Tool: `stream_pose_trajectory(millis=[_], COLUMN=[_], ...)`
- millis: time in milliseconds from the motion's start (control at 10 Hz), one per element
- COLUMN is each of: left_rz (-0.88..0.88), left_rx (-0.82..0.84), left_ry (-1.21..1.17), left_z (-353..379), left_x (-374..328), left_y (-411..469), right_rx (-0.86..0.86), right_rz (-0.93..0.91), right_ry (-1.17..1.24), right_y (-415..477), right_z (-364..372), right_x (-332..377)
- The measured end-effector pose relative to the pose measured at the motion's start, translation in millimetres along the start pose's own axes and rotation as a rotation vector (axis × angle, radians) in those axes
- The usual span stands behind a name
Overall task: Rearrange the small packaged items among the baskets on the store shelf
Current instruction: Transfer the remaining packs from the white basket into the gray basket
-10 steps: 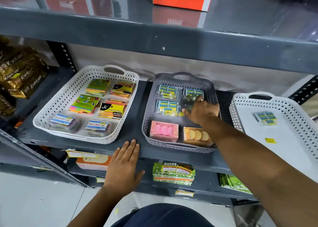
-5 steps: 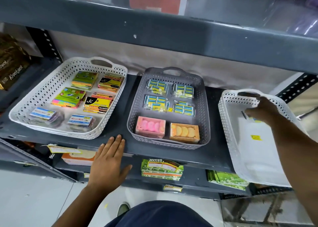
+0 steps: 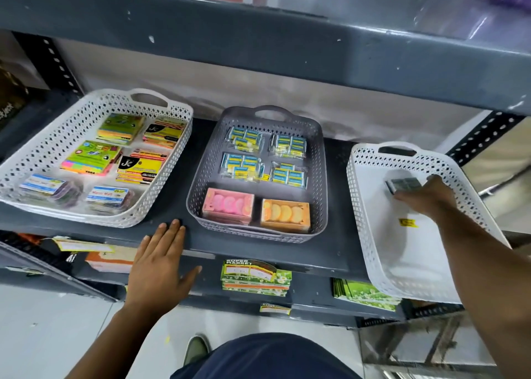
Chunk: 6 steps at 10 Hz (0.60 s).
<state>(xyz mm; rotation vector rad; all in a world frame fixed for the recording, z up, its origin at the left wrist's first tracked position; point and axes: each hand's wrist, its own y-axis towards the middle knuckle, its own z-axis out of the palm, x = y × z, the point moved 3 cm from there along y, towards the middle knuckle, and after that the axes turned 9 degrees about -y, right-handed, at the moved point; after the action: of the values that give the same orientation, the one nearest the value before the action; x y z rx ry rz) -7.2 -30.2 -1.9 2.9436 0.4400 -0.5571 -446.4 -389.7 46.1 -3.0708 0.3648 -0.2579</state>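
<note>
Three baskets stand on the grey shelf. The left white basket point(image 3: 172, 154) holds sticky-note pads and card packs. The middle grey basket point(image 3: 201, 177) holds several blue-and-yellow packets point(image 3: 242, 164), a pink box point(image 3: 228, 206) and an orange box point(image 3: 286, 214). Inside the right white basket point(image 3: 356, 183), my right hand point(image 3: 425, 196) grips a small blurred packet point(image 3: 402, 184) just above the floor. My left hand point(image 3: 161, 266) lies flat and open on the shelf's front edge, between the left and middle baskets.
A yellow sticker point(image 3: 408, 223) lies on the right basket's floor. The upper shelf beam point(image 3: 258, 33) overhangs the baskets. Below, green packs point(image 3: 255, 275) sit on a lower shelf. The right basket juts past the shelf's front edge.
My right hand left the grey basket, moved right into the right white basket and now grips a small packet there. The left hand stayed on the shelf edge.
</note>
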Motion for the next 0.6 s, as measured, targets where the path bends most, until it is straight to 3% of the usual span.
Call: stream_pose_trajectory(millis=[100, 200, 400, 500, 600], left_rz=[-0.005, -0.006, -0.005, -0.001, 0.003], left_rx=[0.006, 0.012, 0.03, 0.032, 0.038], left_ry=[-0.004, -0.005, 0.005, 0.008, 0.01], left_z=[-0.1, -0.6, -0.8, -1.1, -1.5], left_x=[-0.1, -0.2, 1.3, 1.1, 0.9], left_y=[0.2, 0.0, -0.7, -0.5, -0.9], right_rx=[0.016, 0.155, 0.217, 0.124, 0.084], right_rz=[0.002, -0.08, -0.445, -0.428, -0.176], right_ry=[-0.055, -0.221, -0.379, -0.211, 0.022], right_y=[0.4, -1.2, -11.2, -12.5, -14.6], right_z=[0.0, -3.7, -9.9, -11.3, -12.2], right_x=[1.5, 6.1, 19.5, 20.4, 14.7])
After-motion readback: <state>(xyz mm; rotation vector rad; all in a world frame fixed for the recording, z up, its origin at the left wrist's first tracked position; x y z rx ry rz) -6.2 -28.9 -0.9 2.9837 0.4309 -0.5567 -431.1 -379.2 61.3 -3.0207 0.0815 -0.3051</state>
